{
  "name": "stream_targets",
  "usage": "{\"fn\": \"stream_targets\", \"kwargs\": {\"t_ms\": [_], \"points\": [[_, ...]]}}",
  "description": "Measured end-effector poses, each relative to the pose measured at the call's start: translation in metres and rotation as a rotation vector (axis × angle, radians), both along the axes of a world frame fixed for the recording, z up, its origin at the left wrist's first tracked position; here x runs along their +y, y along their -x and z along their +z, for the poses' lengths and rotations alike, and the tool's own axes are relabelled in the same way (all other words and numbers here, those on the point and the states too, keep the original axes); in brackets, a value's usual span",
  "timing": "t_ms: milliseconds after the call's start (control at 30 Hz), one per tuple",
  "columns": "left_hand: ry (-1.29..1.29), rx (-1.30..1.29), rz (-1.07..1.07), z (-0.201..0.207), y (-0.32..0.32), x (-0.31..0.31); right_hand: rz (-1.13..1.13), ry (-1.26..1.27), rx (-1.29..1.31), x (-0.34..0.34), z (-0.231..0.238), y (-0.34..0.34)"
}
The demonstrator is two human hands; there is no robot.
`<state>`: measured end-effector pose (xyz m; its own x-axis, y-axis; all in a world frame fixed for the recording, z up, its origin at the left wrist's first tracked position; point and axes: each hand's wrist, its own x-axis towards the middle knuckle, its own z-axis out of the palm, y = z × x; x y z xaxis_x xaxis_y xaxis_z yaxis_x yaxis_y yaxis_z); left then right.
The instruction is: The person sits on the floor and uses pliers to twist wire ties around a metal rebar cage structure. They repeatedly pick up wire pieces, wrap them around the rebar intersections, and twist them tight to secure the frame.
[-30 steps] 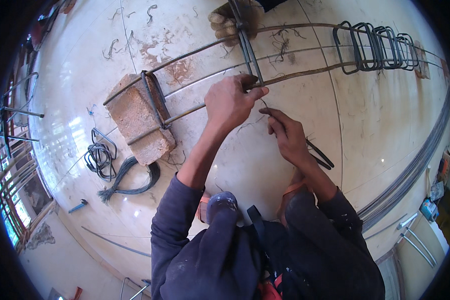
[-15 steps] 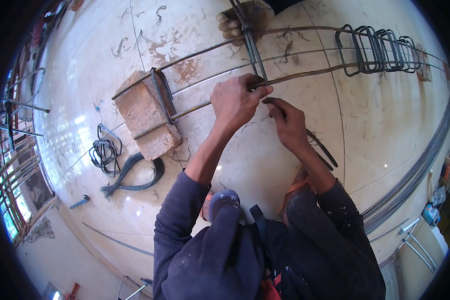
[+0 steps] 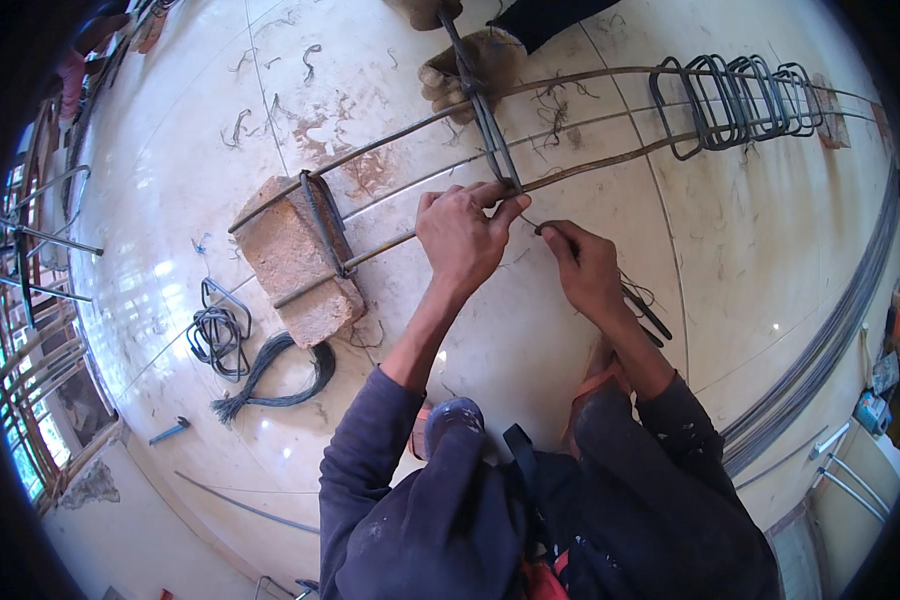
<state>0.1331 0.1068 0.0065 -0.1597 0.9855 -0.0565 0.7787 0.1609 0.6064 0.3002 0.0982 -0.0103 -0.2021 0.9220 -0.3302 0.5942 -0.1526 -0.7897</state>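
Note:
My left hand [image 3: 462, 235] pinches the joint where a steel stirrup [image 3: 490, 130] crosses the nearest long rebar [image 3: 610, 160]. A thin tie wire [image 3: 532, 226] runs from that joint to my right hand [image 3: 582, 268], which grips a dark hooked tying tool [image 3: 645, 312]. The rebar cage lies across the pale floor and rests on a rough brick [image 3: 295, 260] at its left end. Another person's gloved hand [image 3: 470, 62] holds the same stirrup at the far side of the cage.
Several loose stirrups [image 3: 740, 98] are bunched on the bars to the right. Coiled tie wire [image 3: 220, 335] and a dark wire bundle [image 3: 280, 375] lie left of me. Long rods [image 3: 830, 340] curve along the right; more bars [image 3: 30, 240] are stacked at far left.
My left hand has stayed at the stirrup joint while my right hand drew closer to it with the wire. The view has shifted slightly.

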Motion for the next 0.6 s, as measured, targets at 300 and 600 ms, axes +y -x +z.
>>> {"fn": "stream_targets", "kwargs": {"t_ms": [300, 600], "points": [[-0.069, -0.018, 0.02, -0.001, -0.001, 0.0, 0.021, -0.253, -0.026, -0.008, -0.002, 0.006], [0.0, -0.034, 0.019, 0.007, 0.003, 0.001, 0.658, -0.754, -0.259, 0.093, 0.054, -0.007]]}}
